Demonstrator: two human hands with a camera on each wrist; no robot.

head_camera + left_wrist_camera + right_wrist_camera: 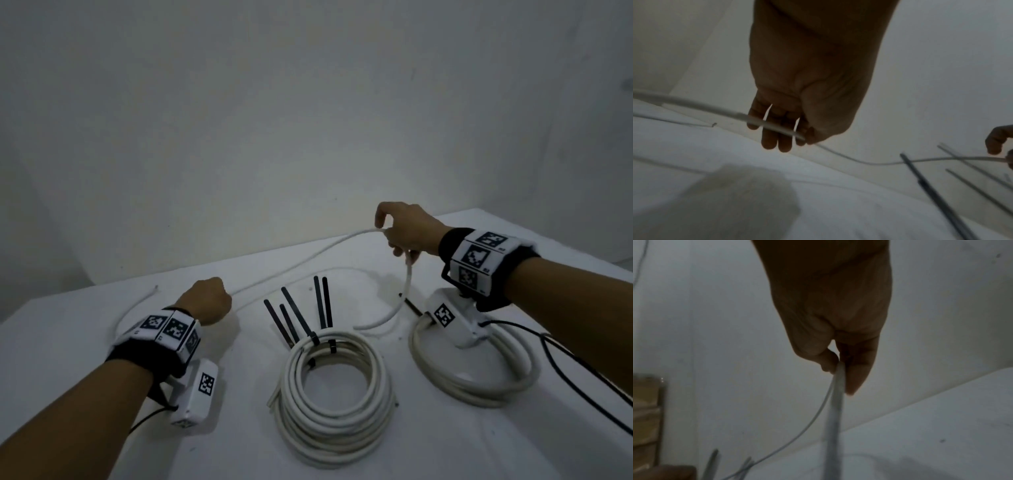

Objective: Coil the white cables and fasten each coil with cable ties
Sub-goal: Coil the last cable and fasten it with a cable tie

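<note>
Landmark: tied coil (334, 380), mid-table, black cable ties (291, 317) standing up from its far rim. Loose white cable (301, 257) spans above and behind it between both hands. Left hand (207, 299), left of the coil: from the head view a closed fist hides the grip; the left wrist view shows fingers (774, 138) curled round the cable. Right hand (407, 228), raised beyond the coil's right side, pinches the cable between thumb and fingers (857, 369); that view is blurred. A second coil (472, 373), right of it, is partly hidden under the right wrist. Table (68, 342) far edge lies just behind the hands; bare surface left of the coil.
</note>
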